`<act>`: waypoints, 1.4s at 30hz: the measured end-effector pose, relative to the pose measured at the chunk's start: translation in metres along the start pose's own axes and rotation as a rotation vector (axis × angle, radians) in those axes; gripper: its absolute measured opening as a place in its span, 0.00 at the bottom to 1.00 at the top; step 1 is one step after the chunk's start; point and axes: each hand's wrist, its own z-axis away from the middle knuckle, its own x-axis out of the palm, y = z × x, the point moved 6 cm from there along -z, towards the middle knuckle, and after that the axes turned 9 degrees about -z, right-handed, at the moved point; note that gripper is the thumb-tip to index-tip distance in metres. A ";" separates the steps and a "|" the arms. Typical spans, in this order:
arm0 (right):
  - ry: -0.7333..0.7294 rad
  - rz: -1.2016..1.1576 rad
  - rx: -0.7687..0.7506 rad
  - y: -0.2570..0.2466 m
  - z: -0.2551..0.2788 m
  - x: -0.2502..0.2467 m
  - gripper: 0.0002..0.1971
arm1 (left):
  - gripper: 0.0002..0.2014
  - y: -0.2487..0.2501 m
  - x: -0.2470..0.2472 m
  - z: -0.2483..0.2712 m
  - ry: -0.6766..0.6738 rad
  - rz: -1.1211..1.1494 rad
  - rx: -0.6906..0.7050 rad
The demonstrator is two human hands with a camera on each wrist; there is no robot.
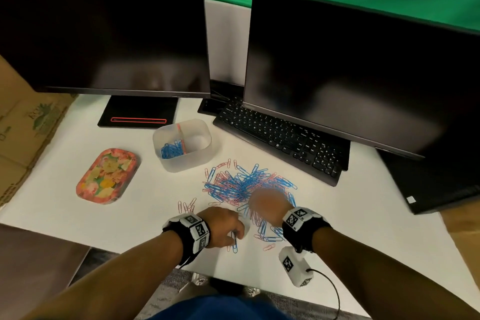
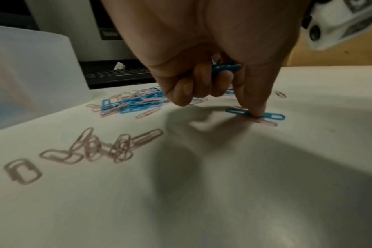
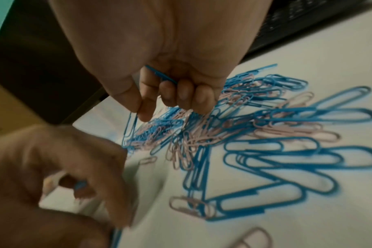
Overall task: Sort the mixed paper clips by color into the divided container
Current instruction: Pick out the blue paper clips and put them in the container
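A mixed pile of blue and pink paper clips (image 1: 246, 186) lies on the white table, just in front of the clear divided container (image 1: 193, 125). Its left compartment holds blue clips (image 1: 171, 149); the right one looks empty. My left hand (image 1: 228, 231) sits near the table's front edge, its curled fingers (image 2: 199, 78) holding blue clips (image 2: 225, 68) while the index fingertip presses a single blue clip (image 2: 255, 115) flat on the table. My right hand (image 1: 270, 202), blurred, hovers over the pile's near side. It holds a blue clip (image 3: 161, 77) in curled fingers and pinches another (image 3: 131, 127).
Several loose pink clips (image 2: 96, 147) lie left of my left hand. A flowered tray (image 1: 109, 175) sits at the left. A black keyboard (image 1: 280, 138) and two dark monitors stand behind, and a cardboard box (image 1: 23, 127) borders the table's left edge.
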 end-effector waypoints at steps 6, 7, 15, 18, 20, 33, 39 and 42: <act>0.049 -0.128 0.024 -0.001 -0.003 -0.009 0.06 | 0.07 0.008 0.000 -0.014 -0.033 -0.092 -0.036; 0.061 -0.130 0.019 -0.002 -0.004 -0.010 0.06 | 0.08 0.007 -0.001 -0.015 -0.043 -0.111 -0.047; 0.144 -0.209 0.019 -0.019 -0.007 -0.024 0.15 | 0.04 -0.041 -0.012 -0.003 0.291 0.470 -0.274; 0.122 -0.185 0.014 -0.043 -0.018 -0.020 0.15 | 0.08 -0.077 -0.028 0.016 0.520 0.890 -0.487; 0.092 -0.159 -0.003 -0.067 -0.031 -0.012 0.14 | 0.09 -0.097 -0.040 0.029 0.617 1.138 -0.581; -0.047 0.332 -0.034 -0.214 -0.135 0.048 0.17 | 0.12 -0.209 -0.089 0.088 0.779 1.408 -0.943; -0.088 0.280 -0.021 -0.222 -0.155 0.067 0.14 | 0.07 -0.219 -0.096 0.087 0.785 1.381 -0.922; -0.080 0.282 -0.063 -0.225 -0.153 0.063 0.09 | 0.12 -0.220 -0.100 0.088 0.823 1.307 -0.928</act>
